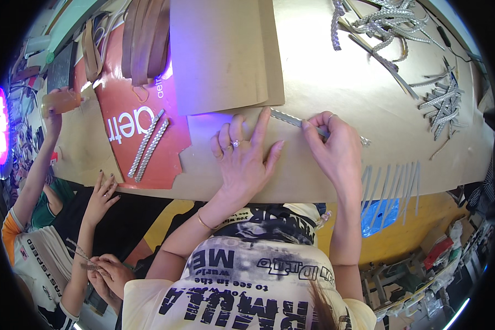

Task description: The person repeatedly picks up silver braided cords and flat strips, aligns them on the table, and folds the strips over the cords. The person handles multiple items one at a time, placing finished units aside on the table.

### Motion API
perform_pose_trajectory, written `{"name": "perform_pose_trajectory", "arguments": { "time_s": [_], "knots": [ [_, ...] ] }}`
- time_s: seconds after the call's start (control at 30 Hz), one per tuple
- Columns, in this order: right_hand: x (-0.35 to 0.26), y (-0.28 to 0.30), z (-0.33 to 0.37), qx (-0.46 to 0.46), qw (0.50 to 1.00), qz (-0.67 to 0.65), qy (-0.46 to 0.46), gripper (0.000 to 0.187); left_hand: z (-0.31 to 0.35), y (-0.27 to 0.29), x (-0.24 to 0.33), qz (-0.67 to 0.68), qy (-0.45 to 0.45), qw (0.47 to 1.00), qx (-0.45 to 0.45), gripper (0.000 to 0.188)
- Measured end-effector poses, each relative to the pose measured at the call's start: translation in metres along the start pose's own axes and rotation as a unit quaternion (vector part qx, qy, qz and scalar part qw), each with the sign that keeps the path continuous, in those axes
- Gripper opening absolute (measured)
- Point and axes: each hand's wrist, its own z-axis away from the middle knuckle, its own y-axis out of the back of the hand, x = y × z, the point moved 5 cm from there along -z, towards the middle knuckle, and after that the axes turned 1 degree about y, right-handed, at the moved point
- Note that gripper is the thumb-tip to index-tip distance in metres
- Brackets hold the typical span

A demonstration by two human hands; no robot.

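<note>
A silver braided strip with a flat grey band along it (287,117) lies slantwise on the brown table covering (297,184). My left hand (241,151) rests flat with its fingers spread, the index fingertip at the strip's left end. Farther right, my right hand (335,144) is closed, thumb and fingers pinching the strip; part of it is hidden beneath them. The strip's other end shows just past my right hand. Beyond my left hand lies a folded brown sheet (223,55), its near edge close to my fingertips.
Two braided pieces (148,146) lie on a red sheet (170,157) at left, near brown straps (146,41). Braided strips are heaped at the far right (390,25) and right (444,104). Thin grey strips (390,184) overhang the front edge. Co-workers' hands (103,195) are at left.
</note>
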Motion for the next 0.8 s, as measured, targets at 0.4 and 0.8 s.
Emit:
{"name": "perform_pose_trajectory", "arguments": {
  "time_s": [0.4,0.8],
  "knots": [
    [-0.005,-0.003,0.002,0.017,0.999,0.033,0.005,0.022,0.009,-0.018,0.029,0.117,-0.135,0.983,-0.048,0.069],
    [0.020,0.023,0.001,-0.042,0.999,0.018,0.003,0.023,0.002,-0.017,0.037,0.047,-0.139,0.987,-0.069,0.067]
  ]
}}
